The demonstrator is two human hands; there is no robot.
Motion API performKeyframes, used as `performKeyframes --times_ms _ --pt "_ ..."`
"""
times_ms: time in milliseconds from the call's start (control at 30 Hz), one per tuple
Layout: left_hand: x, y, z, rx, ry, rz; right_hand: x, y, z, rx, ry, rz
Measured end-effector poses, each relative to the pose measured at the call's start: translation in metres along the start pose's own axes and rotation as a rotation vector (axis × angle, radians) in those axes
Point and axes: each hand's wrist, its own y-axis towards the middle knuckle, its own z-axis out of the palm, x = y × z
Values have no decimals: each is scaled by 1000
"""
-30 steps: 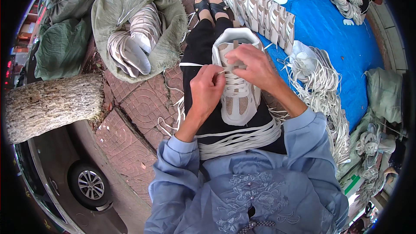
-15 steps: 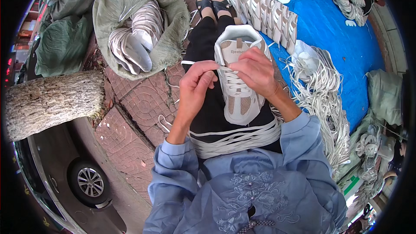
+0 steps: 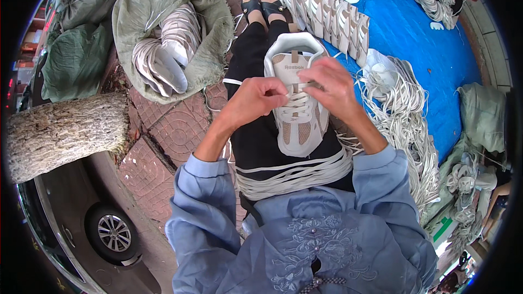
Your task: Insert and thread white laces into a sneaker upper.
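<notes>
A beige and off-white shoe upper (image 3: 301,136) lies on my lap, toe toward me, with several rows of white lace (image 3: 298,108) crossed over its front. My left hand (image 3: 259,98) is closed in a pinch at the upper's left eyelets, where the lace end is mostly hidden by the fingers. Just right of the tongue (image 3: 289,68), my right hand (image 3: 333,88) pinches the lace near the top eyelets, slightly blurred. A bundle of loose white laces (image 3: 294,181) stretches across my thighs.
At the left, an open woven sack (image 3: 215,27) holds stacked uppers (image 3: 180,38), above a tree trunk (image 3: 65,130) and a parked car (image 3: 60,212). On the right, a blue tarp (image 3: 436,71) carries a row of uppers (image 3: 332,13) and a heap of laced ones (image 3: 406,120).
My left hand has moved right and slightly down, over the upper's left edge. The right hand has shifted slightly right, and the two hands have crossed less closely over the lacing.
</notes>
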Motion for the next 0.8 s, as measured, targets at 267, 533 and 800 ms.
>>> performKeyframes --times_ms 267,533,800 --pt "-9 2 5 -15 -36 -228 10 16 -7 478 -475 -90" --pt "0 -3 26 -213 -17 -43 10 17 -5 282 -2 5" --pt "16 4 42 -650 1226 682 -2 1 -28 262 -242 -87"
